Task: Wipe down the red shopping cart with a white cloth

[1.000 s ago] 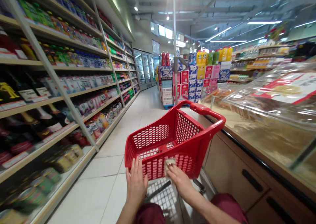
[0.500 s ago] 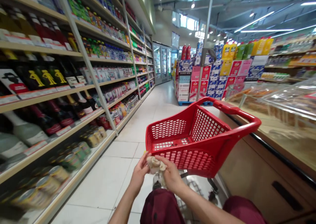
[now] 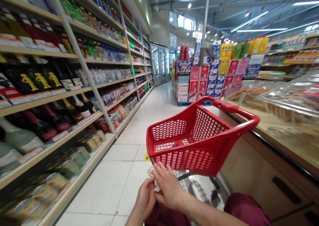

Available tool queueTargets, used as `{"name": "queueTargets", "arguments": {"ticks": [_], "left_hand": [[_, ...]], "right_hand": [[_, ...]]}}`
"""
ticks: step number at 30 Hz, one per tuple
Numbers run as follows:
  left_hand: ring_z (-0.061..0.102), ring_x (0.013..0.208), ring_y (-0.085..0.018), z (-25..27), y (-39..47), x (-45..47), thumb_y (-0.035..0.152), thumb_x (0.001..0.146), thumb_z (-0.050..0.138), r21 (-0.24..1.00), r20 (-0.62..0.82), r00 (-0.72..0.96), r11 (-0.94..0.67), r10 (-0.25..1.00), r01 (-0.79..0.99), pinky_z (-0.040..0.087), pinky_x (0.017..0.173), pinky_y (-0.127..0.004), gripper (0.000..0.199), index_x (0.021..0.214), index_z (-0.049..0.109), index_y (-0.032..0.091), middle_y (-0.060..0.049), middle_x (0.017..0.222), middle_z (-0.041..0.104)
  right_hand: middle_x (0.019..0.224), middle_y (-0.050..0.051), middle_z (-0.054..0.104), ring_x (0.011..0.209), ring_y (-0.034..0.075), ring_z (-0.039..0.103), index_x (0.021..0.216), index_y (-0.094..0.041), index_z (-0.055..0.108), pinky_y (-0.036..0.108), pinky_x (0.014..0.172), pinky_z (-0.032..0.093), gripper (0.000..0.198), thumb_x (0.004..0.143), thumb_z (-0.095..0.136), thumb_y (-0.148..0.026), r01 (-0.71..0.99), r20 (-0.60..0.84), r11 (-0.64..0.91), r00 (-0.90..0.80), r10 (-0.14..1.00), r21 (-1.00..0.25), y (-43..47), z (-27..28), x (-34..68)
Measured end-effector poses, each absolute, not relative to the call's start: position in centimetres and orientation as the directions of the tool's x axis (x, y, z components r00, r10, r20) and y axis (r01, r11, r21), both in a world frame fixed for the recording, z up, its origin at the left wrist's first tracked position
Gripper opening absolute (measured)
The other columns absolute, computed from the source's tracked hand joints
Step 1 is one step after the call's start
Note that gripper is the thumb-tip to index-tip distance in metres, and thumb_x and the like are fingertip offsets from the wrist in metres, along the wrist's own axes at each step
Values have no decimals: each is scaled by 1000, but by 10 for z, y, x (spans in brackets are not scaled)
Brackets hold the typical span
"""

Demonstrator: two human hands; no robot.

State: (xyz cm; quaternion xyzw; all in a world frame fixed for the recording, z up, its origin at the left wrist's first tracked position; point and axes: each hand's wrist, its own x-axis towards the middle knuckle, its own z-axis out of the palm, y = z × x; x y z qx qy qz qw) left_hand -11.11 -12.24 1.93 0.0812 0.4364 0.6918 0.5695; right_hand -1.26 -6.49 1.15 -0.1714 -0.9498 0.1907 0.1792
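Observation:
A crumpled off-white cloth is bunched between my two hands, low in front of the red shopping cart. My left hand is closed with curled fingers against the cloth from below and the left. Over it lies my right hand, its fingers together and pressed on the cloth, which they partly hide. The red plastic shopping cart stands just beyond my hands, with its handle toward the right. My right fingertips overlap the cart's near lower side in the view; I cannot tell whether they touch it.
Shelves of bottles and cans line the left side. A wooden counter with clear food covers runs along the right. Stacked drink cartons stand ahead. A yellow floor sticker shows left of the cart.
Both hands have moved lower and closer to me. My right hand has turned over the cloth, covering more of it. The yellow floor sticker has come into clearer view.

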Motion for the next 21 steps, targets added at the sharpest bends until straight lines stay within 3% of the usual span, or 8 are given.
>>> {"name": "queueTargets", "arguments": {"ticks": [4,7,10,14,18,21], "left_hand": [[57,87,-21,25,-127,-114,23,63,60,743,-330,-288,59,899,-667,44,79,-32,21,81,60,13,-7,85,64],[57,87,-22,31,-126,-110,28,59,65,776,-306,-314,44,899,-630,43,78,-33,28,82,61,13,-7,86,64],[58,84,-21,34,-122,-105,29,57,65,762,-310,-336,21,889,-648,44,76,-33,26,77,61,14,-6,83,65],[57,87,-22,31,-113,-100,30,61,62,779,-299,-319,37,899,-626,43,77,-34,27,84,62,14,-7,89,64],[57,89,-20,27,-107,-101,26,64,57,779,-305,-360,13,882,-627,43,78,-33,24,85,61,14,-7,92,64],[58,75,-16,28,-108,-105,23,70,50,709,-432,-283,129,856,-694,44,74,-33,19,85,60,17,-3,79,65]], "right_hand": [[137,15,26,126,27,19,126,-13,35,46,101,22,65,67,58,-25,298,297,803,-817,494,-517,-64,23,-17],[133,13,34,122,22,30,118,-17,46,40,97,32,43,77,49,-26,228,350,727,-758,550,-648,-62,34,-21],[129,11,39,120,20,35,110,-19,54,39,97,34,32,85,34,-22,188,419,724,-708,569,-664,-58,35,-21],[125,10,45,119,18,35,123,-18,40,40,97,34,44,80,35,-11,210,540,841,-684,491,-498,-54,23,-13],[135,11,30,127,26,17,128,-17,33,51,99,26,56,75,50,-18,254,523,926,-769,368,-279,-53,14,-8],[131,11,38,124,24,25,123,-18,39,47,96,31,46,78,48,-17,238,516,951,-800,306,-195,-45,10,-11]]}}
